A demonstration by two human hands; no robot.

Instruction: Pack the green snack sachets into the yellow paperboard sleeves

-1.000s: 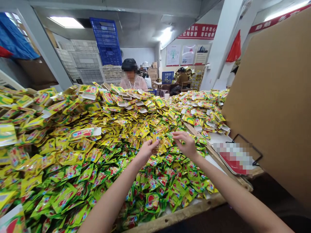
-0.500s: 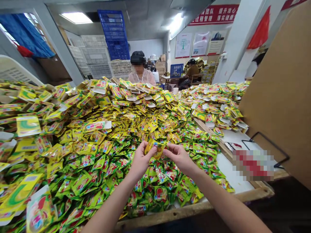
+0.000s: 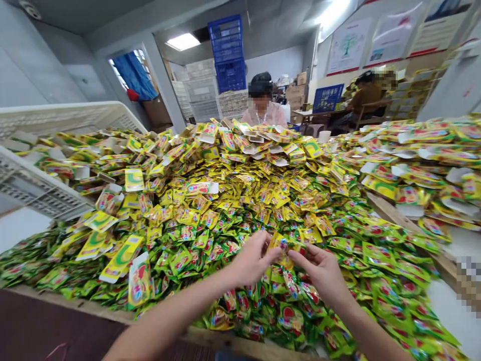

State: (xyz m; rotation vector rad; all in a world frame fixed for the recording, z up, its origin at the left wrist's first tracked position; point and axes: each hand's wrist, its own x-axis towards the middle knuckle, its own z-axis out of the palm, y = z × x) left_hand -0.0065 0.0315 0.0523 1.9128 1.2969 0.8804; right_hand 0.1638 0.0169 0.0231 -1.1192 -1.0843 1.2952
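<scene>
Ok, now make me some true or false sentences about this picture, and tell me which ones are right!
The left hand and the right hand both pinch one small yellow packet. True.
The packets lie in neat rows. False: they lie in a big messy heap.
Blue crates are stacked behind the person across the heap. True.
That person wears a green top. False: it is pale pink.

Yellow-and-green foil sachets (image 3: 240, 200) bearing red fruit prints lie heaped in a glossy mass, while 2 stacked blue plastic crates (image 3: 227, 55) show a lattice pattern behind.
</scene>
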